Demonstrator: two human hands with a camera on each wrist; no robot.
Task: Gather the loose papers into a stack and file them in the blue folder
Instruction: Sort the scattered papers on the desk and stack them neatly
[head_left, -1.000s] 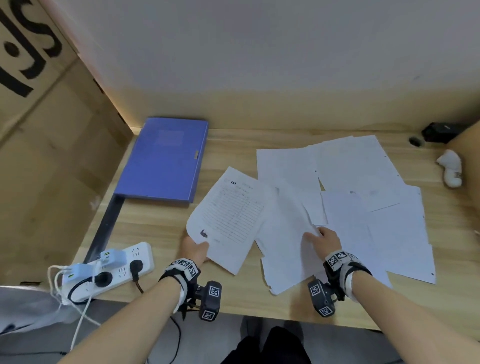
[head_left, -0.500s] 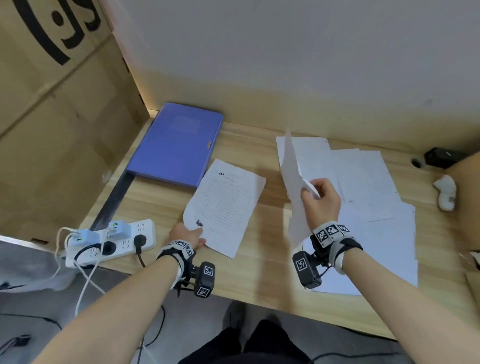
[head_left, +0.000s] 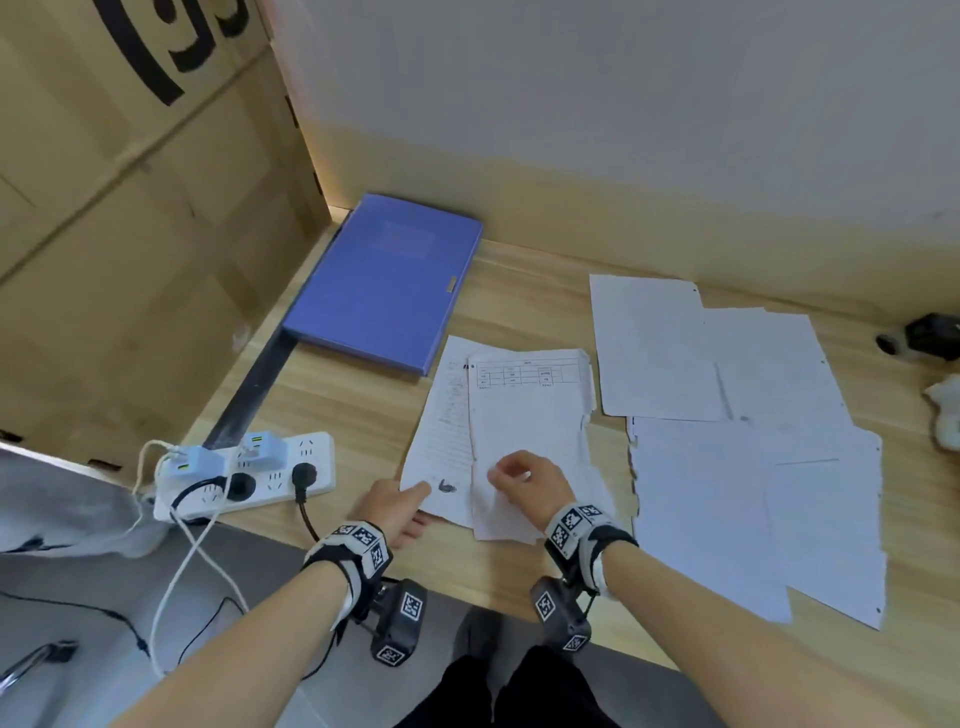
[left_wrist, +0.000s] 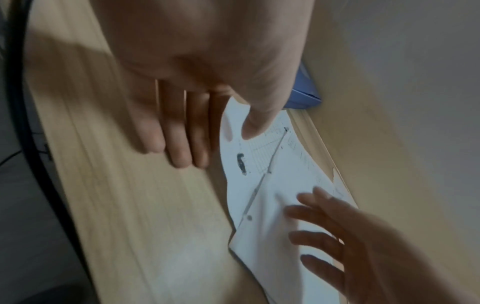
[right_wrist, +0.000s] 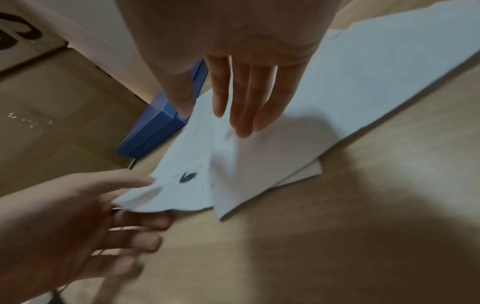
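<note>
The closed blue folder lies at the desk's back left. In front of it a printed sheet lies under a sheet headed by a table, the two overlapping askew. My left hand pinches the printed sheet's near corner, thumb on top and fingers beneath. Straight fingers of my right hand rest on the top sheet. Several loose papers overlap on the right half of the desk.
A white power strip with plugs and trailing cables sits at the front left edge. A cardboard wall closes the left side. A black object and a white object lie at the far right.
My right hand lifted a sheet from the loose pile, carried it left and laid it over the printed sheet. My left hand kept its hold on that sheet's corner.
</note>
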